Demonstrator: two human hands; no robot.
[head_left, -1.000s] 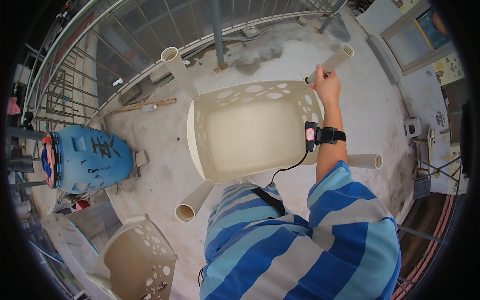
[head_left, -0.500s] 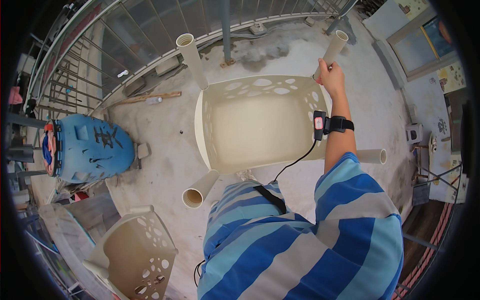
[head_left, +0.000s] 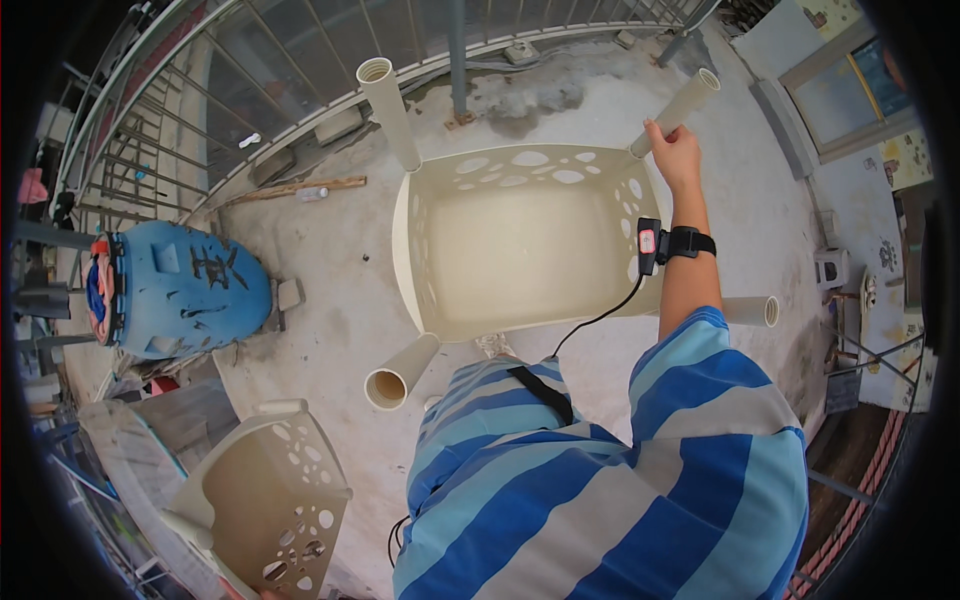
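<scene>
Right of a blue barrel [head_left: 190,290] lies a second basket [head_left: 250,485]; what seems the left hand [head_left: 268,595] barely shows at its lower end, its grip impossible to tell. Mid-view, the main basket [head_left: 520,250] sits before the person, with corner posts. The cable [head_left: 600,316] passing its near rim could snag if the arm lifts. The right hand [head_left: 679,158] curls around the far-right post [head_left: 694,98]; pulling sideways might tip the main basket.
</scene>
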